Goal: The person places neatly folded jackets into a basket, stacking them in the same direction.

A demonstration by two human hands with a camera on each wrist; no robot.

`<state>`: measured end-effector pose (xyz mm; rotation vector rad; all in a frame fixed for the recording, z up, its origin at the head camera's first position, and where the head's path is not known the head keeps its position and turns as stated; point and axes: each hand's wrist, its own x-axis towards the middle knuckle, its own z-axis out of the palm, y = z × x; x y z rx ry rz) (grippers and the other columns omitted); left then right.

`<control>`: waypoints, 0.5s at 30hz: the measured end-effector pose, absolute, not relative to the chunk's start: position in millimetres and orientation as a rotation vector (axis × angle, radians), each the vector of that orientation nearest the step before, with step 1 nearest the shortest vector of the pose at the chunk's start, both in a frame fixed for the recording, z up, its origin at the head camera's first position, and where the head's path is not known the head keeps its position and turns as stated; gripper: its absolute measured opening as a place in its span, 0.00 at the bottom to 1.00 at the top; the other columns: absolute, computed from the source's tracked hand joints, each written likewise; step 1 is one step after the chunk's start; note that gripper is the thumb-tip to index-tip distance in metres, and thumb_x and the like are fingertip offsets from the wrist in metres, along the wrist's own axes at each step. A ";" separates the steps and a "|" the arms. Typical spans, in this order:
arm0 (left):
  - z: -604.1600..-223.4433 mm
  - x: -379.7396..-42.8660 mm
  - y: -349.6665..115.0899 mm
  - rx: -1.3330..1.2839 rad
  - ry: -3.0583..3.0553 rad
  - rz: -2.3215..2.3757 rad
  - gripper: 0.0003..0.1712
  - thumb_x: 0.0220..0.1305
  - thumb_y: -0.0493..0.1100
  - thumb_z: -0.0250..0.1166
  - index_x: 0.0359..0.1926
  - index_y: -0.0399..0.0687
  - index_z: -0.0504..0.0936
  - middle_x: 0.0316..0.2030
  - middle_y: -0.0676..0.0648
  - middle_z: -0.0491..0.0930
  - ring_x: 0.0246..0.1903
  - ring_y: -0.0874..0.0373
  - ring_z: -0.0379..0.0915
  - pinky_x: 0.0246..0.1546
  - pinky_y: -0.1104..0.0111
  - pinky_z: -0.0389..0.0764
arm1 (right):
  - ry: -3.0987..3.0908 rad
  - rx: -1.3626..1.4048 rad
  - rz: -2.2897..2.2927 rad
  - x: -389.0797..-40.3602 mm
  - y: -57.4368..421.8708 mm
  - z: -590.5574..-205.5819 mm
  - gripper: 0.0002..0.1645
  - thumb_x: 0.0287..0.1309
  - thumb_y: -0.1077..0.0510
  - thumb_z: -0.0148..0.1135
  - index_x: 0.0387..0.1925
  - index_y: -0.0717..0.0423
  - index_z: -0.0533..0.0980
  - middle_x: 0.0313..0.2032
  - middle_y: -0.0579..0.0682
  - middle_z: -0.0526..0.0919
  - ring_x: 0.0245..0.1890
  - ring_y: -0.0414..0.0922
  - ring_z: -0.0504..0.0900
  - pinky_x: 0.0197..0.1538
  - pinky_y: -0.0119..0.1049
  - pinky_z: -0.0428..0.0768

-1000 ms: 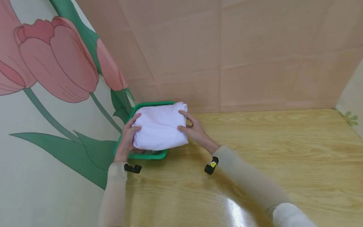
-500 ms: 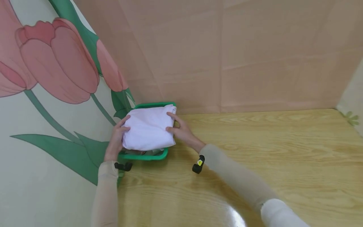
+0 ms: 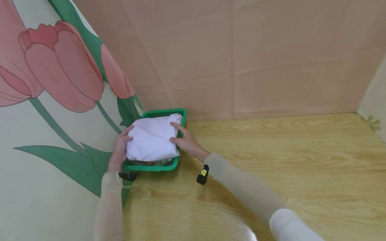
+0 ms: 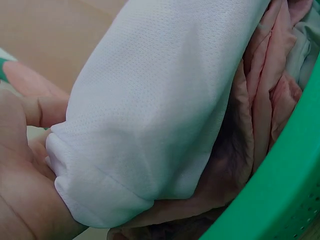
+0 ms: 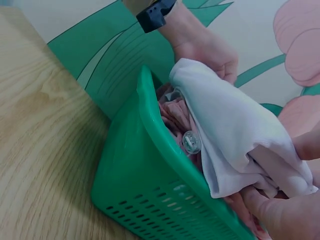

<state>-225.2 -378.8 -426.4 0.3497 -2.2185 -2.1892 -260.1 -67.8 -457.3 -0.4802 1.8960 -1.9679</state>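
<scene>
A folded white cloth [image 3: 152, 139], likely a garment of fine mesh knit, lies level over the mouth of a green plastic basket [image 3: 159, 168]. My left hand [image 3: 119, 147] grips its left end, thumb on top. At the other end my right hand [image 3: 186, 142] pinches the folded edge between thumb and fingers. In the left wrist view the cloth's rounded fold sits in the left palm, close over pink crumpled fabric [image 4: 265, 90]. The right wrist view shows a clear round plastic piece [image 5: 191, 142] beside the pink fabric, just inside the basket's rim.
The basket stands in the table's [image 3: 256, 160] back left corner. A wall with painted tulips [image 3: 63, 63] rises close on the left, and a pinkish-beige sheet [image 3: 241, 60] hangs behind. Pale grey-green fabric [image 4: 305, 47] also lies in the basket.
Both hands have carried the white cloth leftward and slightly nearer, from overhanging the basket's right side to over its opening. Both still hold it.
</scene>
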 end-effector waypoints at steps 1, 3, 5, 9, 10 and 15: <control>-426.4 -225.8 -379.9 0.357 -2.233 -2.182 0.37 0.77 0.29 0.43 0.84 0.46 0.59 0.87 0.47 0.43 0.84 0.51 0.40 0.84 0.56 0.44 | 1.899 -0.472 -1.965 -259.9 -69.2 -457.2 0.41 0.74 0.62 0.63 0.80 0.28 0.65 0.86 0.51 0.47 0.77 0.58 0.64 0.70 0.57 0.77; -426.3 -226.9 -382.1 0.369 -2.254 -2.182 0.37 0.77 0.30 0.42 0.84 0.46 0.57 0.87 0.47 0.43 0.84 0.50 0.40 0.84 0.56 0.45 | 1.904 -0.458 -1.961 -259.6 -72.7 -456.9 0.41 0.73 0.62 0.63 0.80 0.29 0.65 0.86 0.51 0.47 0.79 0.57 0.62 0.71 0.57 0.76; -425.8 -228.3 -384.6 0.384 -2.275 -2.180 0.37 0.77 0.30 0.42 0.85 0.45 0.56 0.87 0.46 0.42 0.83 0.50 0.41 0.83 0.57 0.47 | 1.905 -0.442 -1.958 -259.3 -76.3 -455.6 0.42 0.73 0.62 0.63 0.80 0.30 0.65 0.86 0.51 0.48 0.78 0.56 0.61 0.70 0.55 0.76; -424.2 -231.4 -389.2 0.411 -2.321 -2.155 0.38 0.77 0.30 0.41 0.85 0.45 0.54 0.87 0.45 0.41 0.82 0.49 0.42 0.81 0.59 0.51 | 1.882 -0.421 -1.972 -260.1 -83.8 -452.7 0.42 0.73 0.62 0.63 0.81 0.32 0.65 0.81 0.53 0.57 0.66 0.51 0.71 0.57 0.44 0.81; -423.6 -232.1 -390.1 0.418 -2.337 -2.141 0.38 0.77 0.30 0.41 0.85 0.46 0.54 0.87 0.45 0.41 0.82 0.49 0.42 0.80 0.60 0.52 | 1.875 -0.416 -1.978 -260.5 -85.6 -452.1 0.42 0.73 0.62 0.63 0.81 0.32 0.65 0.78 0.55 0.62 0.58 0.50 0.74 0.51 0.41 0.81; -421.8 -236.3 -393.6 0.456 -2.428 -2.051 0.37 0.78 0.31 0.41 0.85 0.46 0.54 0.87 0.43 0.41 0.84 0.47 0.40 0.83 0.56 0.48 | 1.864 -0.394 -2.001 -260.5 -92.9 -448.0 0.42 0.73 0.62 0.64 0.81 0.34 0.64 0.47 0.58 0.74 0.29 0.43 0.71 0.29 0.36 0.73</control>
